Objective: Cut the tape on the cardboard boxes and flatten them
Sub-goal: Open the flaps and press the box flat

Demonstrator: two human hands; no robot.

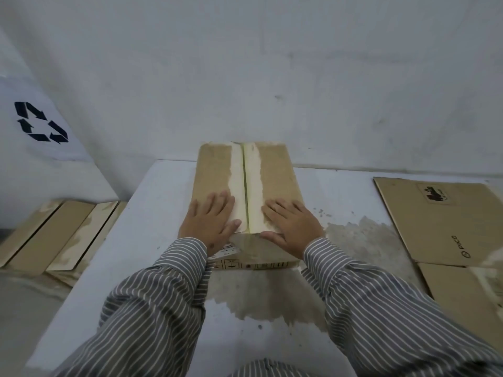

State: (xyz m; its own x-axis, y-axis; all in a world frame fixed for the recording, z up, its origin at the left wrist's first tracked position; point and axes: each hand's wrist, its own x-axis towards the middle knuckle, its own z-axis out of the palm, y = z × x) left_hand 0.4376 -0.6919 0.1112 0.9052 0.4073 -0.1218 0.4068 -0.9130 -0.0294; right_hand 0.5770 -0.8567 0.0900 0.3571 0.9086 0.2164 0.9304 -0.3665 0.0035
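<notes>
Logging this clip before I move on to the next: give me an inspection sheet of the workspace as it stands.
Surface: white table, paint worn through to bare patches near the person.
Job's things: closed cardboard box at the table's far edge, seam running away from the person; flattened cardboard lying on the right.
Clutter: nothing seen; no cutting tool in view.
Hands: left hand and right hand lie flat on the box top, one each side of the seam.
Cables: nothing seen.
Surroundings: white wall; white panel with recycling symbol on the left; cardboard pieces on the floor, left.
</notes>
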